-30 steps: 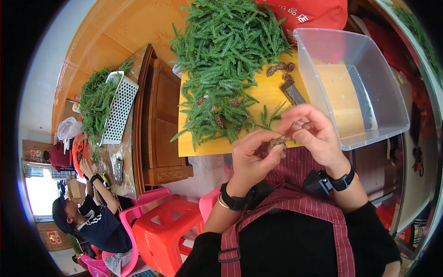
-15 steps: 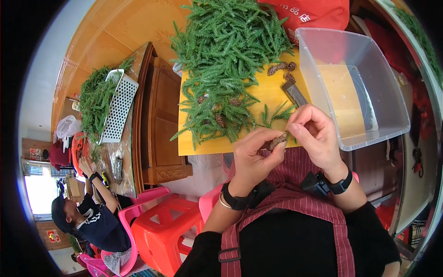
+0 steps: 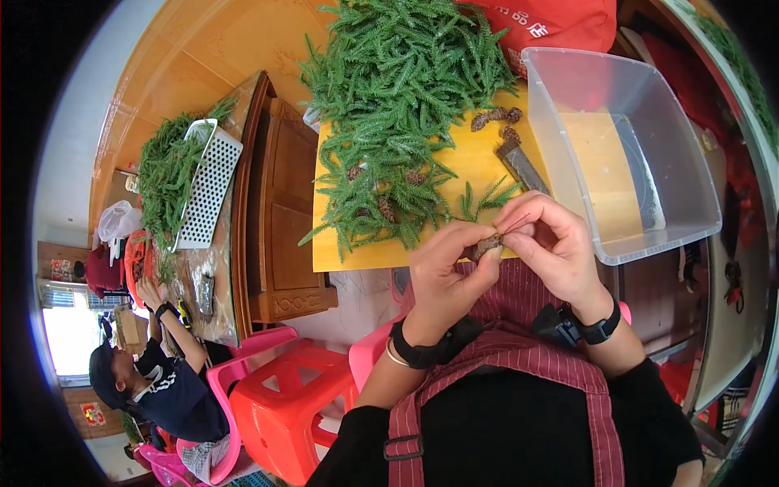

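A small brown pine cone [image 3: 487, 245] is pinched between the thumb and fingers of my left hand [image 3: 445, 272], just over the near edge of the yellow tabletop. My right hand [image 3: 564, 252] is closed at the cone's right end, thumb and index finger pinching a thin dark wire [image 3: 518, 221]. The fingertips of both hands almost meet, and how the wire sits on the cone is partly hidden. Beyond them lies a loose green sprig [image 3: 484, 199]. Several more pine cones [image 3: 491, 118] rest near a dark bundle of thin straight pieces [image 3: 523, 168].
Artificial green branches [image 3: 406, 81] are heaped on the yellow table [image 3: 357, 258], pine cones among the nearer ones. At right stands a clear plastic bin [image 3: 661, 243], with a red bag [image 3: 560, 24] behind. A co-worker [image 3: 174, 390] sits at left by a red stool [image 3: 284, 414].
My right hand has shifted slightly left, bringing its pinch against the pine cone's end. The wire now shows between its fingers. My left hand keeps hold of the cone.
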A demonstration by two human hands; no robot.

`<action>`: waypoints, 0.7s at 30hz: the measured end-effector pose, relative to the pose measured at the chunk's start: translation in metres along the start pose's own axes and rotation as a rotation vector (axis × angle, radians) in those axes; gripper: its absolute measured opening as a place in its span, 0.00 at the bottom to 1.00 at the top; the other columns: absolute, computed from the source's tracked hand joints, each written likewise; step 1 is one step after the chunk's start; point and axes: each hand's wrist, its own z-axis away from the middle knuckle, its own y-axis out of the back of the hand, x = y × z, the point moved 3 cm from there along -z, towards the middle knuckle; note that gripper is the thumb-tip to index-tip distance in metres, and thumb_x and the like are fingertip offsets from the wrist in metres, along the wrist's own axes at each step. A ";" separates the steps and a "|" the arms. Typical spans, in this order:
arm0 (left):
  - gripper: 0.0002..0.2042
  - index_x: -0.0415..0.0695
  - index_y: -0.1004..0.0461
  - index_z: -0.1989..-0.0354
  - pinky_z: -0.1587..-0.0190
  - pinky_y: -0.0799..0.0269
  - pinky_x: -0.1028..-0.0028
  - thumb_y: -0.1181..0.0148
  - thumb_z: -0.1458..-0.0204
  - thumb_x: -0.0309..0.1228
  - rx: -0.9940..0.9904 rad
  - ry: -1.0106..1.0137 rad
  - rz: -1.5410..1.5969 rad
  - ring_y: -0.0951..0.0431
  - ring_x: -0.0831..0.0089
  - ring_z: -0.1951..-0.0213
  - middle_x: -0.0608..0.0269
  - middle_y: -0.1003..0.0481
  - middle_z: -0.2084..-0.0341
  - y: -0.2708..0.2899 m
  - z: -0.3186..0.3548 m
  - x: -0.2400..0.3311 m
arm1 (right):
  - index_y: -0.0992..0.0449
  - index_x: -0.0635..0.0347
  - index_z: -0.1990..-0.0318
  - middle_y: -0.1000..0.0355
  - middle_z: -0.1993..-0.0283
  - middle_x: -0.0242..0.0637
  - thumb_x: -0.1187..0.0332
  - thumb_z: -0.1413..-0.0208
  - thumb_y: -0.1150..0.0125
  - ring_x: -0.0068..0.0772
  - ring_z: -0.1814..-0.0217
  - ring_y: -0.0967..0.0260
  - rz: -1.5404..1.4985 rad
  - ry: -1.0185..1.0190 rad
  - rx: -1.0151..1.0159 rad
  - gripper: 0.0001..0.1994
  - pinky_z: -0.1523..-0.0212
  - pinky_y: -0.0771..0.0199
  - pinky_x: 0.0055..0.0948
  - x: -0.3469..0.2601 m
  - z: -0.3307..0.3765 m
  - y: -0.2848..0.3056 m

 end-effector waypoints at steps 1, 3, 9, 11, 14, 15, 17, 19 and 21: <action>0.08 0.37 0.27 0.70 0.75 0.33 0.81 0.40 0.63 0.20 0.003 0.004 0.000 0.28 0.76 0.77 0.61 0.28 0.78 0.000 0.000 0.000 | 0.32 0.66 0.66 0.36 0.60 0.39 0.83 0.52 0.49 0.23 0.59 0.37 0.031 0.019 0.022 0.05 0.57 0.37 0.21 0.001 0.001 0.000; 0.09 0.37 0.27 0.70 0.75 0.33 0.81 0.40 0.63 0.20 0.006 0.009 0.000 0.27 0.76 0.76 0.61 0.28 0.78 0.000 0.000 0.000 | 0.32 0.66 0.67 0.37 0.60 0.39 0.83 0.52 0.48 0.22 0.60 0.37 0.062 0.038 0.044 0.05 0.57 0.37 0.21 0.000 0.003 -0.004; 0.09 0.37 0.27 0.68 0.73 0.31 0.80 0.41 0.62 0.20 0.021 0.008 0.029 0.27 0.75 0.75 0.60 0.27 0.77 -0.001 0.000 0.000 | 0.31 0.67 0.70 0.36 0.60 0.39 0.83 0.54 0.48 0.24 0.59 0.38 0.163 0.119 0.091 0.04 0.56 0.37 0.22 -0.004 0.006 -0.006; 0.09 0.37 0.27 0.68 0.73 0.31 0.81 0.41 0.61 0.20 0.011 -0.042 0.031 0.27 0.76 0.75 0.60 0.27 0.76 -0.001 -0.001 0.000 | 0.31 0.67 0.70 0.36 0.61 0.39 0.83 0.54 0.48 0.26 0.58 0.38 0.176 0.085 0.134 0.04 0.56 0.37 0.23 -0.004 0.006 -0.006; 0.09 0.37 0.27 0.68 0.72 0.30 0.81 0.41 0.61 0.20 0.024 -0.067 -0.006 0.27 0.77 0.75 0.60 0.27 0.75 -0.001 -0.002 0.000 | 0.31 0.67 0.70 0.36 0.62 0.39 0.83 0.55 0.47 0.27 0.57 0.37 0.233 0.159 0.156 0.04 0.55 0.37 0.23 -0.003 0.007 -0.008; 0.09 0.37 0.27 0.68 0.72 0.30 0.81 0.41 0.61 0.20 0.023 -0.068 -0.005 0.27 0.77 0.75 0.60 0.27 0.75 -0.001 -0.002 0.001 | 0.31 0.67 0.70 0.36 0.62 0.39 0.83 0.55 0.47 0.27 0.57 0.37 0.234 0.159 0.157 0.04 0.55 0.37 0.23 -0.002 0.007 -0.008; 0.09 0.37 0.27 0.68 0.73 0.31 0.81 0.41 0.61 0.20 0.043 -0.079 -0.008 0.27 0.77 0.76 0.60 0.27 0.76 -0.002 -0.002 0.003 | 0.29 0.64 0.72 0.32 0.65 0.39 0.81 0.57 0.43 0.30 0.63 0.32 0.383 0.301 0.208 0.04 0.62 0.32 0.24 -0.007 0.006 -0.008; 0.09 0.37 0.27 0.68 0.73 0.31 0.81 0.41 0.61 0.20 0.046 -0.057 0.002 0.28 0.77 0.76 0.60 0.27 0.76 -0.003 -0.001 0.002 | 0.29 0.64 0.72 0.32 0.65 0.38 0.81 0.57 0.42 0.30 0.63 0.32 0.404 0.309 0.215 0.04 0.62 0.32 0.24 -0.007 0.007 -0.008; 0.09 0.37 0.27 0.68 0.73 0.32 0.81 0.41 0.61 0.20 0.048 -0.035 0.012 0.28 0.77 0.76 0.60 0.28 0.76 -0.002 -0.001 0.002 | 0.29 0.64 0.72 0.31 0.66 0.38 0.81 0.58 0.42 0.30 0.64 0.32 0.425 0.316 0.224 0.05 0.62 0.32 0.24 -0.008 0.007 -0.009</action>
